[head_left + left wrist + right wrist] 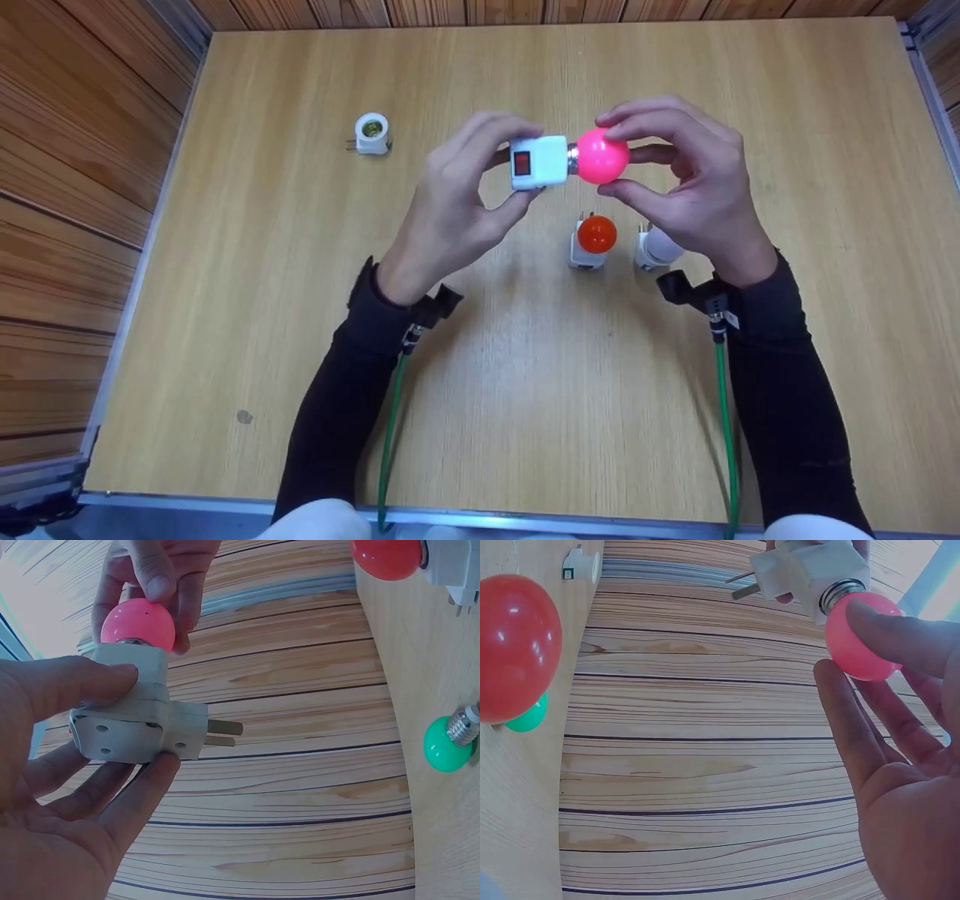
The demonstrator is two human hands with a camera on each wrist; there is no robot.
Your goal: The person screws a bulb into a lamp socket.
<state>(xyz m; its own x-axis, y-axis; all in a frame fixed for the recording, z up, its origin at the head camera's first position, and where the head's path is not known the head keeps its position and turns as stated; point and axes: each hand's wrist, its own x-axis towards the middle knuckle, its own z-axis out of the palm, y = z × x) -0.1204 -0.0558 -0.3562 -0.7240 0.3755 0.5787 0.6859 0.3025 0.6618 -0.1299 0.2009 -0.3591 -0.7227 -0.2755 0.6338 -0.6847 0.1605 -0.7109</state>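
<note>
My left hand (457,195) grips a white plug-in lamp socket (549,171) with a red switch, held above the table. Its two flat prongs (225,727) point sideways in the left wrist view. Fingers and thumb of my right hand (701,161) pinch a pink light bulb (602,156) at the socket's mouth. Some of the bulb's metal screw base (840,594) shows between glass and socket; how deep it sits inside cannot be told.
On the table (525,420), a red-orange bulb (597,235) and a white bulb (663,246) stand in white plug sockets below my right hand. Another white socket (371,133), without a bulb, lies far left. A loose green bulb (448,744) appears in the left wrist view.
</note>
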